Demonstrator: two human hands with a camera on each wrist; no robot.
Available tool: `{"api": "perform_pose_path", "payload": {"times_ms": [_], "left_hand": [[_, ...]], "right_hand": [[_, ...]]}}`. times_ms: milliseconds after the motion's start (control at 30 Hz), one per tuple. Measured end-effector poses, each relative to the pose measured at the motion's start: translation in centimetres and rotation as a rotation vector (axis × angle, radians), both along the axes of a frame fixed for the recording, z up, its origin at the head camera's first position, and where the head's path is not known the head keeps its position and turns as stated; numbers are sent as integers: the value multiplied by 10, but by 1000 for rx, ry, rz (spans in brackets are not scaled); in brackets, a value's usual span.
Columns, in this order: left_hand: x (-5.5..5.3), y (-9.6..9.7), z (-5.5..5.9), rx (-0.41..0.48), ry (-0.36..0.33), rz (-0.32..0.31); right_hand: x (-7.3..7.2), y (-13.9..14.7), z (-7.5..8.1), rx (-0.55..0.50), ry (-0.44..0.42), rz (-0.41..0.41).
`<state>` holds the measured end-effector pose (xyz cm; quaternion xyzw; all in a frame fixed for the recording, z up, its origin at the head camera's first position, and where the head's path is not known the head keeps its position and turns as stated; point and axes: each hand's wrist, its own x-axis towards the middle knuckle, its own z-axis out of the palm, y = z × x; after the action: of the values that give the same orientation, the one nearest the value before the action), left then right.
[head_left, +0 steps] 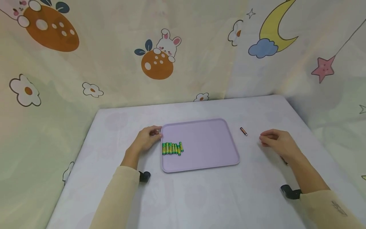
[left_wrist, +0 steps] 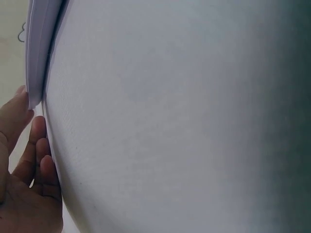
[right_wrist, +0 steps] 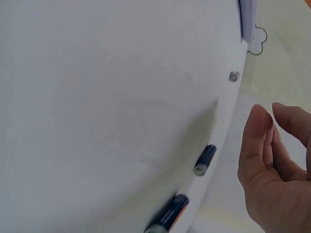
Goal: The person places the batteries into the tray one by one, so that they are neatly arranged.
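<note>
At the left rim of a lilac tray (head_left: 200,167), my left hand (head_left: 145,138) rests its thumb and index fingertips near the far corner. In the left wrist view its fingers touch the tray's edge (left_wrist: 38,53). Several green-and-yellow batteries (head_left: 170,148) lie side by side at the tray's left, the rightmost ones slightly out of line. My right hand (head_left: 277,141) hovers over the table right of the tray, loosely bent, with a gap between thumb and fingers (right_wrist: 255,131) and nothing held. Below it in the right wrist view lie two dark batteries, one small (right_wrist: 204,160) and one nearer (right_wrist: 167,213).
A dark-and-copper battery (head_left: 243,131) lies between the tray and my right hand. Another battery (head_left: 284,160) is partly hidden beside my right wrist. The white-covered table (head_left: 200,197) meets a patterned cloth backdrop (head_left: 194,63) behind and at the sides.
</note>
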<state>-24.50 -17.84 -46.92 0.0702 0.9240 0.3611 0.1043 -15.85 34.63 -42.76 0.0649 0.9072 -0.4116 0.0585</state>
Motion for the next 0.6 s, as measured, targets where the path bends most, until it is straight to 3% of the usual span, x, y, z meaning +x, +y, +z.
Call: {"api": "perform_pose_path", "payload": {"times_ms": [133, 333, 600], "left_hand": [[1, 3, -1, 0, 8, -8], [2, 3, 1, 0, 3, -9], [2, 0, 1, 7, 4, -11]], "right_hand": [[4, 15, 2, 55, 19, -31], [6, 44, 10, 180, 18, -10], [2, 62, 12, 218, -31, 18]]}}
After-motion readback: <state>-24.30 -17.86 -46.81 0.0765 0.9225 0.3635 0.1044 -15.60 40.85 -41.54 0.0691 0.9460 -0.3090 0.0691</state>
